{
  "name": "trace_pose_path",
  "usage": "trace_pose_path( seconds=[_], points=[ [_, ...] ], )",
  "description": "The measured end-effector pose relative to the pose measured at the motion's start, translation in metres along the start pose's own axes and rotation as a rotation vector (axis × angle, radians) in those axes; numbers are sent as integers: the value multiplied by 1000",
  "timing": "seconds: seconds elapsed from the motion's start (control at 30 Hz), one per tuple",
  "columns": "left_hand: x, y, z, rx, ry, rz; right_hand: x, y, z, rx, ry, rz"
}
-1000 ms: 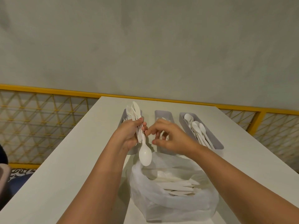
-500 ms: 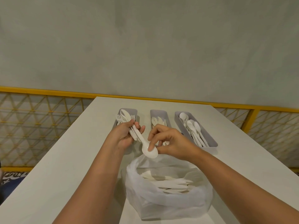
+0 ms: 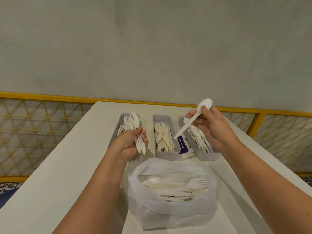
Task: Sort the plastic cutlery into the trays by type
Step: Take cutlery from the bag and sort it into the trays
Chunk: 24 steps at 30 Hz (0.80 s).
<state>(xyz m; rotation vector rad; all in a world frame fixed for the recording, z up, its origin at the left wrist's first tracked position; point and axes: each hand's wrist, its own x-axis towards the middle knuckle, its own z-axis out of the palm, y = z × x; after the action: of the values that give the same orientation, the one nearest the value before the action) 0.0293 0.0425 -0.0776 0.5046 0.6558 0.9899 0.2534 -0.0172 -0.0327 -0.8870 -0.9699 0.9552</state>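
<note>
- Spoon (image 3: 186,127), white plastic, was in the right hand (image 3: 211,127), at 1 o'clock from the bag (image 3: 168,210) and above the right tray (image 3: 207,157), which held spoons.
- Right thumb and fingers were curled in a pinch just under the bowl. The bowl pointed to 1 o'clock, the handle tip to 7 o'clock.
- Left hand (image 3: 130,142), at 11 o'clock from the bag, had its fingers wrapped round a bundle (image 3: 134,123) of forks and what looked like a knife, over the left tray (image 3: 121,119).
- Handling, judged: very light, thin, stiff-ish but would flex. It could snap under a hard squeeze. Smooth, so slippery.
- Best hold looked like the neck or mid-handle, with a light pinch.
- Middle tray (image 3: 162,116) held knives, and mixed cutlery remained in the bag.
</note>
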Motion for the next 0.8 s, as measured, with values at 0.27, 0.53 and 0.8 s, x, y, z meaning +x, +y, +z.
trace_pose_path(
  seconds=[0.27,0.53,0.8],
  points=[
    [-3,-2,4,78,-73,-9,35,10,-38,-484,338,100],
    [-10,-3,8,184,-117,9,39,36,-45,-807,286,283],
    [-8,-4,9,231,-127,23,30,39,-8,-1049,169,78]
  ],
)
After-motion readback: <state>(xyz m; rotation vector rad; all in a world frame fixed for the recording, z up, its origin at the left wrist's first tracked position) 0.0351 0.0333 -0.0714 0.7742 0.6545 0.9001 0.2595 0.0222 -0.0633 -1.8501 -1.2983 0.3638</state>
